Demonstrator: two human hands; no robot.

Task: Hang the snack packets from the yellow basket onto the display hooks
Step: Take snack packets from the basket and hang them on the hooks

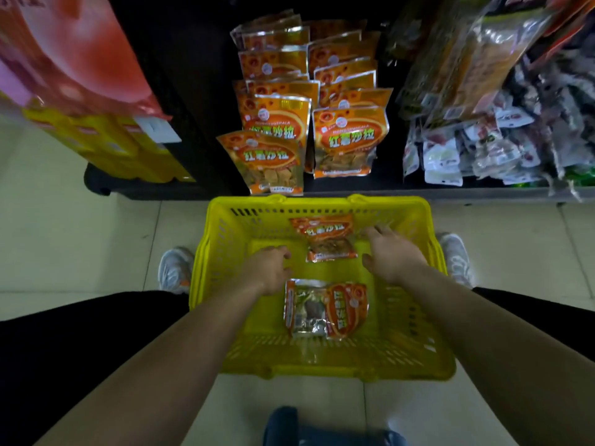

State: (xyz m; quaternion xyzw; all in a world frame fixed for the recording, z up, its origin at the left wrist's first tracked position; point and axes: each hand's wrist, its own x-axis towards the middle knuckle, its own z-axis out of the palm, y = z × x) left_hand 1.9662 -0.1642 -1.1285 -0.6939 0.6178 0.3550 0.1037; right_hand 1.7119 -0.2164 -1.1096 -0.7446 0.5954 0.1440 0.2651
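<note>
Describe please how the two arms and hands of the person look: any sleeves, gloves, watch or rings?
Both forearms are bare up to the frame edge, with no sleeves in view. The left hand and right hand wear no gloves. No watch, bracelet or ring is visible on either wrist or on the fingers that show.

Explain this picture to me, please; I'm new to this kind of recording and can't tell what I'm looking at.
This is one wide-angle camera worn on a person's head, looking down. No robot: the left hand and right hand are bare, open and empty, reaching into a yellow basket on the floor. Two snack packets lie in it: a far packet between the hands and a near packet. Beyond the basket, matching orange packets already hang on the display.
</note>
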